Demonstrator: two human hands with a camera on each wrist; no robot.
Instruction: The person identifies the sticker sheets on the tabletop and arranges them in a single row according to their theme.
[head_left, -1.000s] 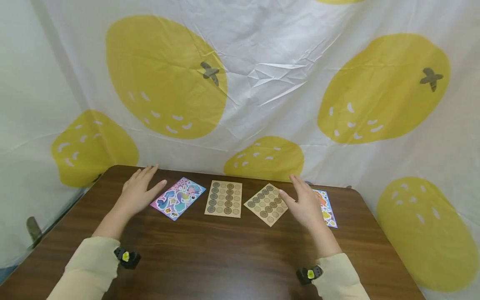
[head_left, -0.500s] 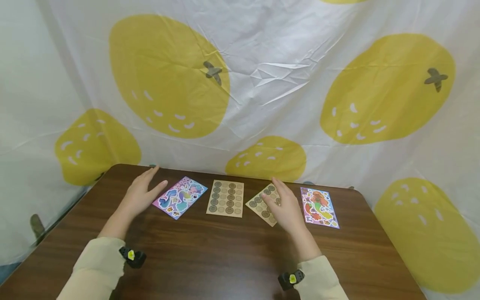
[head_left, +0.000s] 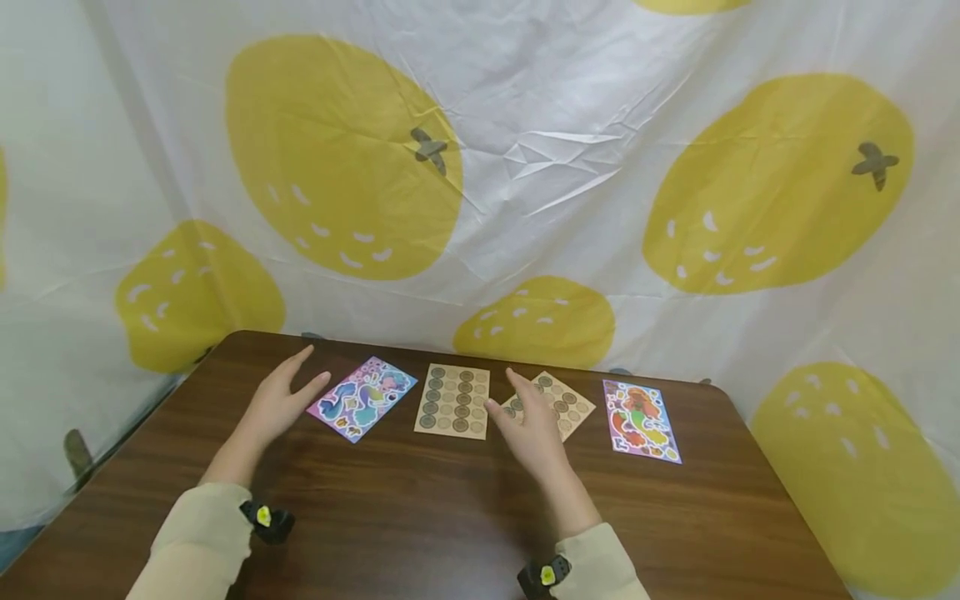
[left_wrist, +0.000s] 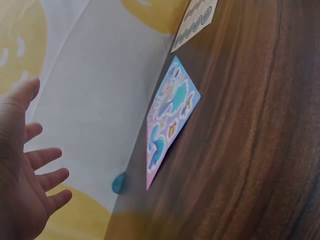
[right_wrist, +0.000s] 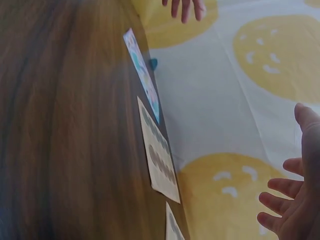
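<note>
Four sheets would exceed plain counting, so several sticker sheets lie in a row on the brown table (head_left: 420, 508). Leftmost is a purple-blue mermaid sticker sheet (head_left: 362, 399), with my left hand (head_left: 276, 402) held just left of it, fingers extended and nothing in them. Beside it lies a tan sheet of round stickers (head_left: 452, 402). My right hand (head_left: 534, 429) hovers over a second, tilted tan sheet (head_left: 573, 406) and hides part of it. At the right is a mermaid sheet with orange and green figures (head_left: 642, 421). In both wrist views the hands appear raised, touching no sheet.
A white curtain (head_left: 555, 225) printed with yellow fruit hangs behind the table's back edge and along its sides. Dark wrist cameras (head_left: 267, 522) sit on light cuffs (head_left: 202, 521).
My right hand has moved left, from beside the right mermaid sheet across the tilted tan sheet, uncovering the mermaid sheet. The left hand has stayed nearly in place. The sheets have not moved.
</note>
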